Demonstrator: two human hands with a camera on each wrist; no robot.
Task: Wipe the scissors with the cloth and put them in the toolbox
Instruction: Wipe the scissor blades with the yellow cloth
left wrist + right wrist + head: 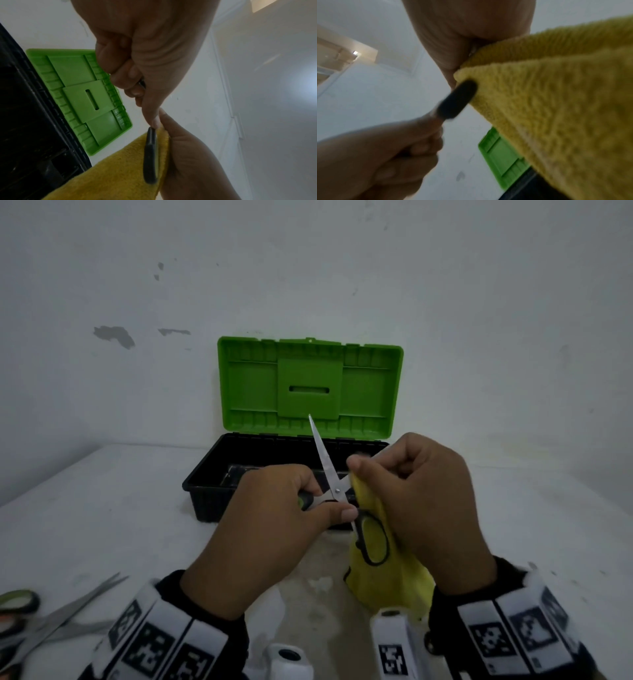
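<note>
The left hand [274,529] grips one handle of the opened scissors [337,491], its thumb pressed near the pivot, and one blade points up and away toward the toolbox [212,494]. The right hand [421,501] pinches the yellow cloth [387,580] around the other blade, fingers curled, so that only the blade's tip shows past the knuckles. The free handle loop hangs against the cloth — the head view shows this from above, while the left wrist view shows the loop edge-on with the cloth draped behind it. The right wrist view is blurred: cloth fills its right side and a dark handle end sticks out beside it. The scissors are held in the air above the counter [102,508], just in front of the toolbox, which stands at the counter's far edge against the wall with its green lid [308,388] upright. Only the head view shows more scissors [65,614] lying at the counter's near left corner.
</note>
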